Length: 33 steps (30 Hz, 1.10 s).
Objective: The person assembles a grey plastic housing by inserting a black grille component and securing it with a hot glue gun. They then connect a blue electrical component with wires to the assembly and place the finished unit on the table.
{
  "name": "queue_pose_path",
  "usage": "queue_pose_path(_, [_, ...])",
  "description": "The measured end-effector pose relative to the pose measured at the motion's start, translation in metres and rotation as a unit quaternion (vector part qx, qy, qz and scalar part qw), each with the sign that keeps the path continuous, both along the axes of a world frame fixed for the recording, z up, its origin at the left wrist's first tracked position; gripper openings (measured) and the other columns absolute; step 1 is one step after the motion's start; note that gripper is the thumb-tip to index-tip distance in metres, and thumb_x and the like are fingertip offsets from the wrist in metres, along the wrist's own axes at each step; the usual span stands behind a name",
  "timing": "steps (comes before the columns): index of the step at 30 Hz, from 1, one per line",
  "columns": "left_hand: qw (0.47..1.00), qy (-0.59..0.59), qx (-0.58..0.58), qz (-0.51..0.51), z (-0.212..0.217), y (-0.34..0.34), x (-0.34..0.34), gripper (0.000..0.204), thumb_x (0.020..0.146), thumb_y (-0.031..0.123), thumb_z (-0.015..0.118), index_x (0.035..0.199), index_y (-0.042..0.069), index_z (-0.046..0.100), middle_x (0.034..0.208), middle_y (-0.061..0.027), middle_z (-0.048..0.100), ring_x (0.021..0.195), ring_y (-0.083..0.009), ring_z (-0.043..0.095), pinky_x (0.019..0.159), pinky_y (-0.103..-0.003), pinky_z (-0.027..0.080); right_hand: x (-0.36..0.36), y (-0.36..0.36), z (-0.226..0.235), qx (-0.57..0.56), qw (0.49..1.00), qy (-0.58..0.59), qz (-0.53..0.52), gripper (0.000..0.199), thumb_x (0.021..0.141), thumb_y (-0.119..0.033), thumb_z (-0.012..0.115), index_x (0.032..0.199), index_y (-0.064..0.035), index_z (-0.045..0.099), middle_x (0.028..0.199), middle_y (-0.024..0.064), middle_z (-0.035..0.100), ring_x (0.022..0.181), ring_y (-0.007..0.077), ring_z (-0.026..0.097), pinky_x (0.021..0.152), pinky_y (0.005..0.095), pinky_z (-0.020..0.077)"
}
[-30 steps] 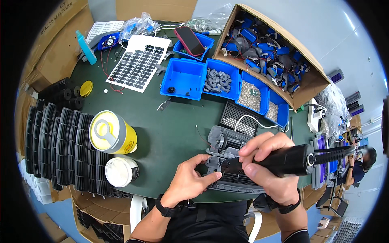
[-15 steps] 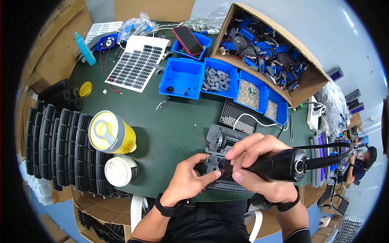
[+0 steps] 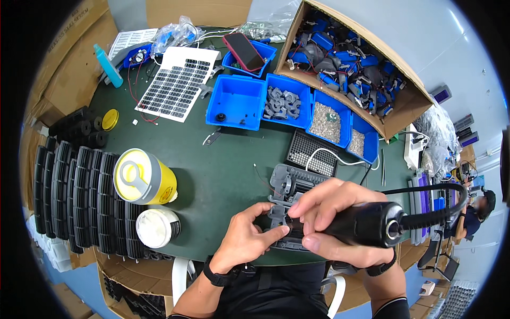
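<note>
Head view: my right hand (image 3: 345, 251) tight around a black tool (image 3: 361, 223), left hand (image 3: 247, 235) closed on a near grey housing (image 3: 278, 213).

Dark green surface (image 3: 212, 167) and the objects resting on it. Far side: teal bottle (image 3: 109, 68), white sheet of black labels (image 3: 178, 85), and blue bins (image 3: 235, 98) in a curved row. Left: yellow disc (image 3: 110, 120), lying flat; yellow-and-grey canister (image 3: 150, 178), upright; white-topped jar (image 3: 155, 228), just beside it. Right of centre: black perforated tray (image 3: 299, 151); nearer, grey housing (image 3: 287, 184), partly hidden.
</note>
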<state>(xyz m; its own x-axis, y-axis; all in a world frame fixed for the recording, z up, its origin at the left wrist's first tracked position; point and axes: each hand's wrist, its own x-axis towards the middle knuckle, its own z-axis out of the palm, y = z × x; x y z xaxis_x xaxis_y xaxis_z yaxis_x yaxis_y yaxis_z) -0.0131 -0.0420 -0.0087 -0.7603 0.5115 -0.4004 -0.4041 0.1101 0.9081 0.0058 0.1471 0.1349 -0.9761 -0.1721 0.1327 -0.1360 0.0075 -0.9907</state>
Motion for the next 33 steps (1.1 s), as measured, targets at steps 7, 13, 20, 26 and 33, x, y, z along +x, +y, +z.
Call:
queue_pose_path(7, [1.0, -0.009, 0.005, 0.006, 0.006, 0.0, -0.002, 0.062, 0.088, 0.022, 0.088, 0.133, -0.01, 0.061, 0.084, -0.0111, 0.075, 0.054, -0.0106, 0.066, 0.048, -0.027, 0.049, -0.033, 0.03, 0.007, -0.055, 0.988, 0.119, -0.079, 0.034, 0.081, 0.003, 0.08, 0.103, -0.0065, 0.057, 0.108, 0.0218, 0.069, 0.081, 0.0206, 0.067, 0.081, 0.039, 0.0581])
queue_pose_path(13, [0.998, -0.041, 0.038, -0.028, 0.004, -0.004, -0.008, 0.052, 0.094, 0.015, 0.082, 0.135, -0.009, 0.06, 0.123, -0.0127, 0.07, 0.07, -0.01, 0.069, 0.052, -0.024, 0.057, -0.094, 0.042, -0.016, -0.075, 0.978, 0.067, -0.182, 0.026, 0.083, 0.006, 0.082, 0.101, -0.0032, 0.066, 0.103, 0.0127, 0.075, 0.099, 0.0197, 0.071, 0.088, 0.0361, 0.0581])
queue_pose_path(20, [0.999, -0.04, 0.029, -0.011, 0.001, -0.004, -0.006, 0.059, 0.096, 0.027, 0.083, 0.137, -0.009, 0.061, 0.112, -0.0151, 0.076, 0.059, -0.0107, 0.07, 0.052, -0.025, 0.054, -0.113, 0.042, -0.041, -0.065, 0.979, 0.033, -0.191, 0.023, 0.083, 0.004, 0.083, 0.098, -0.0041, 0.068, 0.103, 0.0112, 0.076, 0.097, 0.0175, 0.071, 0.085, 0.0338, 0.0582])
queue_pose_path(26, [0.999, -0.035, 0.015, -0.012, 0.002, -0.004, -0.007, 0.059, 0.095, 0.027, 0.083, 0.137, -0.009, 0.062, 0.109, -0.013, 0.076, 0.058, -0.0099, 0.069, 0.051, -0.025, 0.053, -0.116, 0.044, -0.045, -0.056, 0.981, 0.044, -0.182, 0.022, 0.084, 0.002, 0.083, 0.098, -0.0047, 0.068, 0.101, 0.0108, 0.076, 0.098, 0.018, 0.071, 0.086, 0.0345, 0.058])
queue_pose_path(33, [1.0, -0.023, 0.017, -0.003, 0.006, -0.003, -0.007, 0.056, 0.095, 0.026, 0.083, 0.135, -0.008, 0.063, 0.105, -0.0118, 0.077, 0.059, -0.0096, 0.07, 0.051, -0.024, 0.052, -0.115, 0.038, -0.043, 0.002, 0.982, 0.059, -0.18, 0.022, 0.083, -0.002, 0.084, 0.096, -0.0044, 0.067, 0.099, 0.0104, 0.075, 0.094, 0.0171, 0.071, 0.084, 0.0341, 0.0574])
